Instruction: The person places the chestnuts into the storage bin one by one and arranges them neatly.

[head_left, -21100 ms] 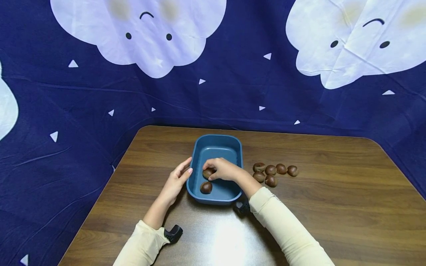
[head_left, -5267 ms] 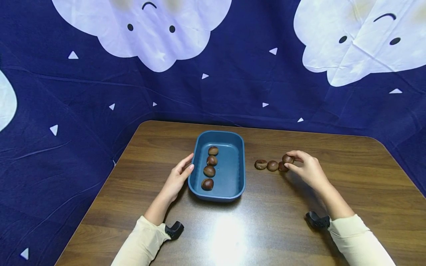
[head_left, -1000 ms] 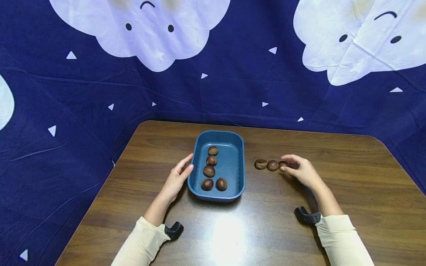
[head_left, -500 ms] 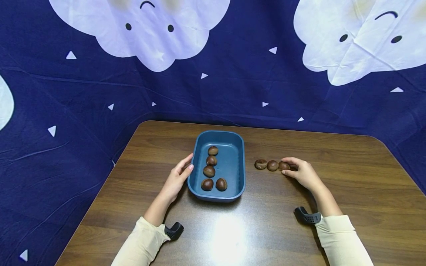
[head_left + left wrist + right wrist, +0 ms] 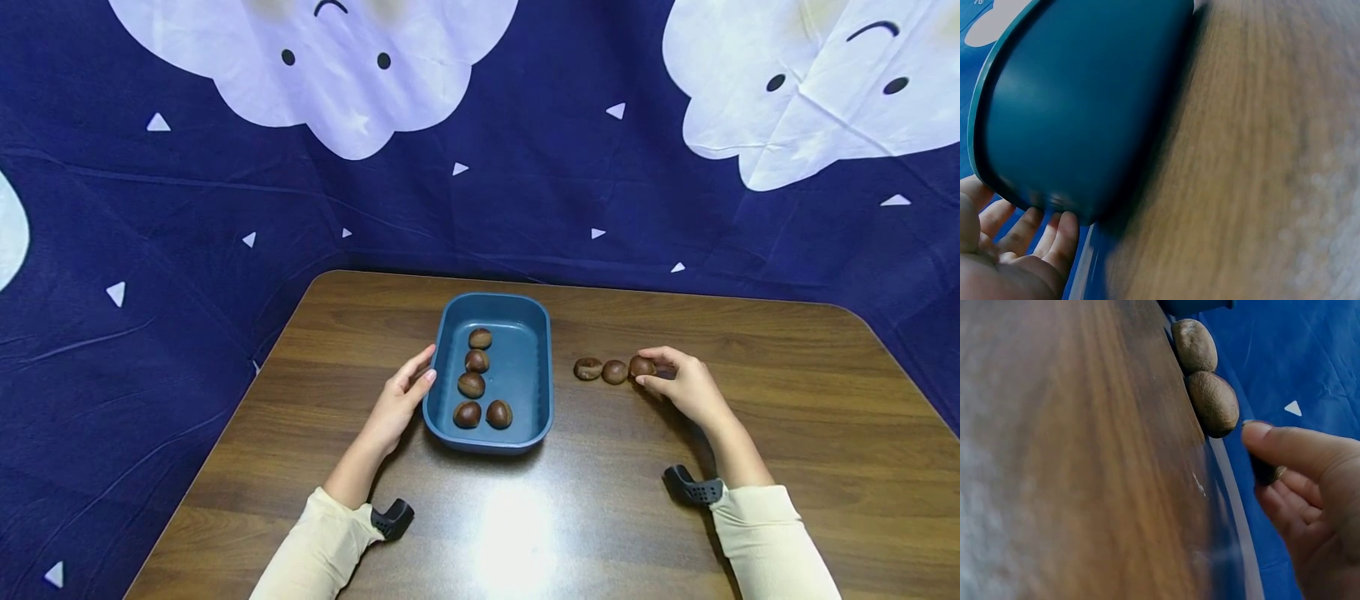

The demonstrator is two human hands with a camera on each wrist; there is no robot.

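Observation:
My right hand (image 5: 690, 387) pinches a brown chestnut (image 5: 641, 367) between thumb and fingers, at the right end of a short row. In the right wrist view that chestnut (image 5: 1262, 469) shows dark between thumb and fingers, apart from the other two. Those two chestnuts (image 5: 615, 372) lie side by side on the table to its left. My left hand (image 5: 393, 405) rests its fairly straight fingers against the left side of a blue rectangular tub (image 5: 545, 367); the left wrist view shows the fingertips (image 5: 1067, 220) on its outer wall. Inside the tub are several chestnuts (image 5: 471, 384).
The tub and the loose chestnuts stand on a brown wood-grain table (image 5: 630, 483). Behind it hangs a dark blue cloth (image 5: 525, 217) with white clouds and small triangles. A black wrist device (image 5: 691, 487) sits at each cuff.
Over the last second my right hand has taken hold of the row's right-end chestnut and raised it slightly. Earlier, more chestnuts lay on the table and fewer in the tub. The left hand keeps its place.

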